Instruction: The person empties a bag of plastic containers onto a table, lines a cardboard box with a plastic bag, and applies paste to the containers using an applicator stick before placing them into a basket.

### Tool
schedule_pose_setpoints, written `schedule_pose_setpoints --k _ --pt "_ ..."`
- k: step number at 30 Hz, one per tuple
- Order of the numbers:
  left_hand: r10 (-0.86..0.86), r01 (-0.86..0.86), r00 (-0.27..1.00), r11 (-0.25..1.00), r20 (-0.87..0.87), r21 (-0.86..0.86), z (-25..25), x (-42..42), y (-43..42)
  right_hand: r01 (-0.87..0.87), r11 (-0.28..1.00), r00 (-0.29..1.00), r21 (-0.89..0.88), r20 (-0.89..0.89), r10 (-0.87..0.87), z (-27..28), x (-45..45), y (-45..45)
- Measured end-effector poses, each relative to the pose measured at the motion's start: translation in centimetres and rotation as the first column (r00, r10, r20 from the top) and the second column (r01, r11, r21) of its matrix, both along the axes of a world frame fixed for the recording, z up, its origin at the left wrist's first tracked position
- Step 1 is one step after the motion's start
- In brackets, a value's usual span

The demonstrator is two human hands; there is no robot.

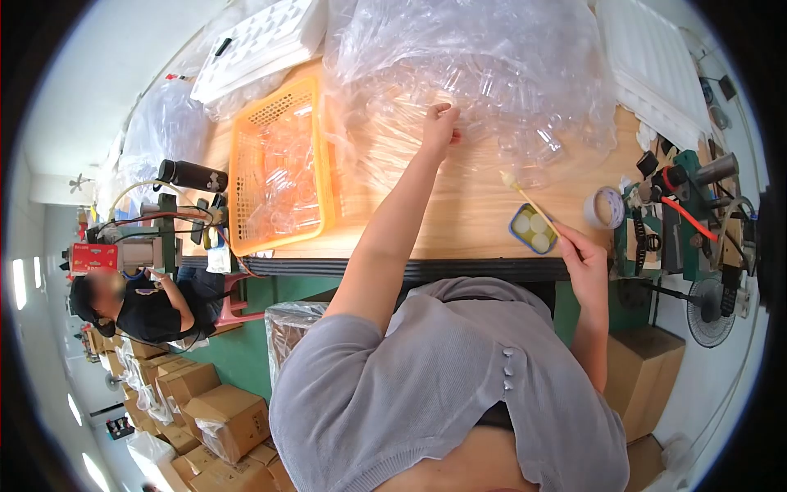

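My right hand is closed around the handle of a thin wooden-handled brush. The brush's pale tip points away from me, above a small blue tray that holds several pale, round pieces. My left hand reaches to the near edge of a spread of clear plastic cups or containers. Its fingers are curled, and whatever they may grip is too small and transparent to make out. Clear plastic sheeting covers the back of that spread.
An orange basket of clear plastic parts stands left on the wooden table. A tape roll lies right, beside a green machine. A black bottle and white trays are farther left. Another person sits at left.
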State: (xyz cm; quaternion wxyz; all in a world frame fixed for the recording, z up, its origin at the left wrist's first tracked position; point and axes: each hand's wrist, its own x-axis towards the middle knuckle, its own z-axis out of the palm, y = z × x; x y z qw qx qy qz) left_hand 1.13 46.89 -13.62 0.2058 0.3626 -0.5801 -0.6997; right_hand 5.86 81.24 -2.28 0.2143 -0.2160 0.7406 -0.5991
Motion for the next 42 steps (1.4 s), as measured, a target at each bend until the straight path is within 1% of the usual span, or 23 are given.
schedule_pose_setpoints --k 2,3,4,5,6,7,8,11,13,15,16,17,20,23,24,26,29,32,35,38,39,41,42 --pt "-0.034 0.043 0.996 0.993 0.082 -0.112 -0.1 -0.5 -0.7 0.000 1.000 1.000 -0.006 -0.003 0.000 0.3 -0.1 0.0" --pt "-0.006 0.014 1.000 0.954 0.028 -0.298 0.0 -0.6 -0.9 -0.001 1.000 1.000 -0.008 -0.003 0.001 0.6 -0.1 0.2" --pt "0.010 -0.022 1.000 0.882 -0.029 -0.471 0.1 -0.4 -1.2 -0.001 1.000 1.000 -0.010 0.001 0.001 0.8 -0.1 0.4" --pt "0.014 -0.066 0.996 0.778 -0.088 -0.625 0.1 0.0 -1.5 0.007 1.000 1.000 -0.026 -0.021 -0.008 0.9 -0.1 0.4" --pt "-0.047 -0.020 0.988 0.910 -0.149 -0.415 1.4 0.9 -1.6 0.017 0.999 0.999 -0.044 -0.042 -0.019 0.9 -0.3 0.1" --pt "-0.089 0.048 0.972 0.982 -0.218 -0.183 4.0 2.5 -1.3 0.027 0.998 0.998 -0.062 -0.061 -0.031 1.0 -0.4 -0.2" --pt "-0.108 0.130 0.951 0.990 -0.290 0.057 6.1 3.9 -0.8 0.028 0.998 0.997 -0.060 -0.071 -0.032 1.2 -0.5 -0.5" --pt "-0.090 0.173 0.906 0.970 -0.414 0.169 9.3 7.2 1.0 0.002 0.999 0.992 -0.047 -0.129 -0.008 2.0 -1.0 -2.0" --pt "-0.110 0.207 0.879 0.965 -0.464 0.164 10.6 9.2 1.9 -0.057 0.998 0.978 -0.020 -0.202 0.052 2.3 -1.4 -2.9" --pt "-0.127 0.229 0.846 0.964 -0.518 0.137 10.6 10.7 2.3 -0.088 0.996 0.953 0.032 -0.289 0.093 2.8 -1.6 -3.9" --pt "-0.135 0.227 0.844 0.967 -0.519 0.118 10.7 11.4 2.6 -0.104 0.993 0.936 0.058 -0.333 0.117 3.1 -1.6 -4.4" --pt "-0.143 0.225 0.842 0.969 -0.520 0.097 11.0 11.9 2.9 -0.108 0.993 0.904 0.044 -0.412 0.116 3.6 -1.5 -5.0" --pt "-0.202 0.241 0.829 0.970 -0.521 0.007 11.1 13.1 3.1 -0.178 0.984 0.899 0.018 -0.402 0.171 4.3 -1.3 -5.8" --pt "-0.231 0.234 0.818 0.970 -0.526 -0.062 11.0 13.8 3.2 -0.196 0.979 0.920 -0.047 -0.354 0.167 4.3 -1.3 -6.1" --pt "-0.233 0.226 0.815 0.971 -0.530 -0.079 11.1 14.0 3.2 -0.184 0.983 0.919 -0.026 -0.360 0.162 4.2 -1.2 -6.1" --pt "-0.197 0.189 0.833 0.980 -0.517 -0.068 11.3 14.2 3.2 -0.162 0.987 0.914 0.014 -0.374 0.155 3.9 -1.0 -6.2" --pt "-0.142 0.130 0.847 0.990 -0.512 -0.061 11.4 14.4 3.3 -0.176 0.984 0.924 0.010 -0.343 0.168 4.6 -0.4 -6.0" --pt "-0.112 0.093 0.860 0.994 -0.497 -0.064 11.8 14.4 4.0 -0.200 0.979 0.896 0.046 -0.395 0.202 4.2 0.3 -5.8" --pt "-0.101 0.080 0.856 0.995 -0.506 -0.063 11.9 14.5 4.2 -0.275 0.961 0.889 -0.018 -0.385 0.247 3.7 0.7 -6.2" --pt "-0.118 0.093 0.855 0.993 -0.504 -0.076 12.2 15.2 4.2 -0.209 0.977 0.921 -0.044 -0.344 0.181 3.1 0.7 -6.7" --pt "-0.128 0.099 0.858 0.991 -0.498 -0.085 12.3 15.6 3.9 -0.231 0.972 0.919 -0.036 -0.335 0.206 3.2 0.7 -6.7" --pt "-0.102 -0.036 0.932 0.929 -0.349 -0.368 12.2 17.0 2.1 -0.272 0.962 0.914 -0.021 -0.317 0.252 3.5 0.5 -6.5" --pt "-0.025 -0.134 0.954 0.857 -0.300 -0.497 11.9 17.9 0.3 -0.251 0.967 0.932 -0.035 -0.279 0.232 3.5 0.4 -6.3"
